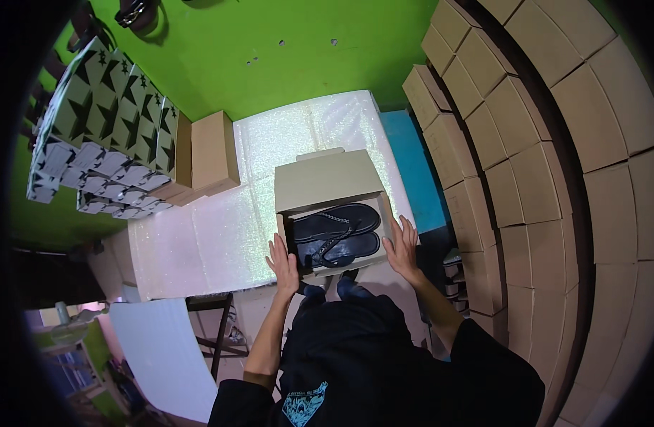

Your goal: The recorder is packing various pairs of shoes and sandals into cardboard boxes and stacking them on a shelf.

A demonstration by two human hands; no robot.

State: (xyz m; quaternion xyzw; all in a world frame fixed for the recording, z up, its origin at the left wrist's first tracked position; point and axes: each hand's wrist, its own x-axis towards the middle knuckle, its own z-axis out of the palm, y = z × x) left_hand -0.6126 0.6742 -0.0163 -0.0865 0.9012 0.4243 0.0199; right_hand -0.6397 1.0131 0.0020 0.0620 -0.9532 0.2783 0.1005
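An open cardboard shoebox (327, 180) sits at the front edge of the table, its lid tilted up at the far side. Inside lies a pair of black flip-flops (337, 222), side by side with their straps facing up; one strap carries a chain-like trim. My left hand (283, 265) rests against the left side of the box, fingers stretched out. At the box's right side is my right hand (401, 245), fingers spread and touching or very near the wall. Neither hand holds anything in its fingers.
The table (213, 242) wears a shiny whitish cover. Star-printed boxes (117, 107) are stacked at the left beside a plain brown box (213, 153). Tall stacks of cardboard boxes (519, 171) line the right. A white board (163, 356) stands at lower left, and a green wall (291, 57) rises behind.
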